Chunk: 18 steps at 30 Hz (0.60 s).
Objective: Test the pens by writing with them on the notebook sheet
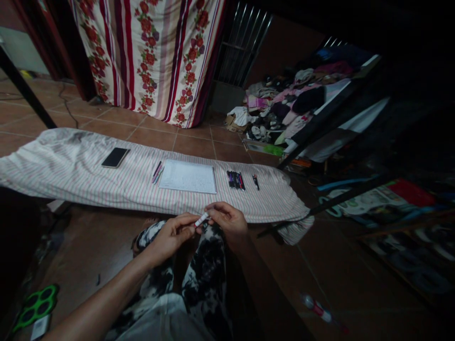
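Between my two hands, above my lap, is a small white tube with a red end [201, 219]. My left hand [177, 231] pinches its lower, red end. The fingers of my right hand [229, 220] are closed around its upper end. Just beyond, an open spiral notebook [188, 176] with faint writing lies on the striped cloth [135, 184]. A few pens [157, 172] rest along the notebook's left side. To its right several dark pens [236, 180] lie side by side, and a small dark object [256, 182] sits apart from them.
A phone [115, 157] lies on the cloth at the left. Dark metal bars [26, 87] rise at both ends. A flowered curtain [145, 61] hangs behind; clothes [284, 102] are heaped at the back right. On the floor are a bottle [318, 309] and a green-framed object [37, 303].
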{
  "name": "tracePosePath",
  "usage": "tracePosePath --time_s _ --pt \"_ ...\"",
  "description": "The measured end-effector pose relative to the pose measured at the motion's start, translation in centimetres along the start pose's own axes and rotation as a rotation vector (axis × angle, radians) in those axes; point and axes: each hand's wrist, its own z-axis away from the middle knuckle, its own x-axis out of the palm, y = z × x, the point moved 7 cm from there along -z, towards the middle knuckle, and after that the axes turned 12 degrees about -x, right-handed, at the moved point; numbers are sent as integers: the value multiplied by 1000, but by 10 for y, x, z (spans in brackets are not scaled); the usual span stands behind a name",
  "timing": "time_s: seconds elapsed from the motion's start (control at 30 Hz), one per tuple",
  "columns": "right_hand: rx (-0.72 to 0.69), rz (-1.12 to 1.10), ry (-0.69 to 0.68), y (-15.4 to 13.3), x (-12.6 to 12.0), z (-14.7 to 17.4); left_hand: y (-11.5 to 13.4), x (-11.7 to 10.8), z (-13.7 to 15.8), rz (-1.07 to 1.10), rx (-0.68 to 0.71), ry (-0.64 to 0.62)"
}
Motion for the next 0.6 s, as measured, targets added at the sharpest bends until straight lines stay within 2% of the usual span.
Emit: tracePosePath --time_s 0.1,0.4,0.6 --pt "1 15 -1 -2 0 0 1 2 0 5 3 -13" --pt "-20 15 5 -2 -1 1 -13 -4 -7 111 10 109" --pt "-8 -25 -35 -2 3 3 -23 -2 -6 185 -105 136"
